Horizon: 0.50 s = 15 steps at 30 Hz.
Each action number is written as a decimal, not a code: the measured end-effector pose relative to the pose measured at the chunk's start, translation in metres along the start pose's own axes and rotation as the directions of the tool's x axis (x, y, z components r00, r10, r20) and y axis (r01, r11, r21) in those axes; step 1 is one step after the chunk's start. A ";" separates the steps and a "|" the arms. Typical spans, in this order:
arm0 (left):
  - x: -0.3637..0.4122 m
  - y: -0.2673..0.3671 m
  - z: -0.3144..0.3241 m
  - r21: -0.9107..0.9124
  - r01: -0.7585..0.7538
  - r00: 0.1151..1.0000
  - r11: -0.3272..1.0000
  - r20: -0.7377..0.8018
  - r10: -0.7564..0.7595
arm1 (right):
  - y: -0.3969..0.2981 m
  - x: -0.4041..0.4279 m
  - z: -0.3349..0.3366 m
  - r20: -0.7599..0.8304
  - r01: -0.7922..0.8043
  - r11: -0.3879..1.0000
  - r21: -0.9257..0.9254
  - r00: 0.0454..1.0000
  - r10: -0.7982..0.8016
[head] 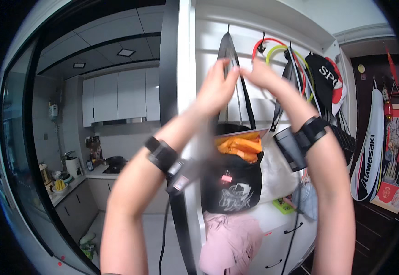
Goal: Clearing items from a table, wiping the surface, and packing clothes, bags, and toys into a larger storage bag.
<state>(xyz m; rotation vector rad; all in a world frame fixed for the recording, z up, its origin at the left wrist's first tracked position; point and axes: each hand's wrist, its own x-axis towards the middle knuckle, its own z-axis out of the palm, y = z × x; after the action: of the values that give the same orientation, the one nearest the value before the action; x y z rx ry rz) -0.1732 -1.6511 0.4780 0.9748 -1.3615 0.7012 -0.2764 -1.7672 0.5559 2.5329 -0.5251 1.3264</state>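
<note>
Both my hands are raised in front of a white wall rack with hooks. My left hand (218, 86), blurred, is at the dark strap (230, 48) of a hanging black bag; whether its fingers grip anything is unclear. Close to its right, my right hand (259, 74) is beside a red tube loop (270, 40) and a yellow-green one (278, 50); its grip is unclear too. Below hangs the black bag (234, 185) with a white print, a pink clip (226, 178) and orange cloth (240, 147) at its opening. A grey blurred shape hangs below my left hand.
Black and red caps (323, 77) and a black quilted bag (345, 141) hang at the right. A Kawasaki racket cover (369, 151) hangs on the dark door. Pink cloth (232, 240) lies below the black bag. A glass-door frame and kitchen cabinets (120, 96) are at the left.
</note>
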 end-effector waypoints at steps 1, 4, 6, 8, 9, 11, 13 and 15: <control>-0.004 -0.002 0.013 -0.037 0.098 0.995 0.994 -0.023 -0.099 | 0.001 -0.004 0.013 0.018 -0.067 0.998 -0.003 0.998 0.067; -0.012 -0.020 0.027 0.021 0.260 0.965 0.966 -0.055 -0.258 | -0.003 -0.007 0.040 0.023 -0.096 0.994 0.048 0.995 0.095; -0.017 -0.031 0.027 0.006 0.338 0.941 0.941 -0.002 -0.338 | -0.008 -0.004 0.044 0.185 -0.136 0.982 0.127 0.976 0.112; -0.023 -0.038 0.029 0.012 0.376 0.926 0.927 0.044 -0.376 | -0.016 -0.003 0.046 0.250 -0.181 0.973 0.140 0.958 0.142; -0.024 -0.039 0.027 0.012 0.373 0.927 0.928 0.038 -0.373 | -0.022 -0.003 0.045 0.247 -0.174 0.975 0.141 0.959 0.136; -0.025 -0.043 0.022 -0.081 0.386 0.920 0.919 0.109 -0.376 | -0.031 -0.001 0.044 0.258 -0.258 0.958 0.126 0.941 0.220; -0.022 -0.039 0.023 -0.106 0.378 0.923 0.920 0.115 -0.366 | -0.013 0.009 0.056 0.206 -0.173 0.981 0.090 0.967 0.152; -0.022 -0.031 0.015 -0.084 0.404 0.894 0.911 0.247 -0.373 | -0.006 0.016 0.061 0.165 -0.083 0.995 0.052 0.984 0.074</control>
<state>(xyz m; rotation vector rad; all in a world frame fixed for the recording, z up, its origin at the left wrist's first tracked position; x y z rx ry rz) -0.1556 -1.6755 0.4507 1.2021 -1.3321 0.1957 -0.2200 -1.7873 0.5341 2.7110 -0.6329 1.1821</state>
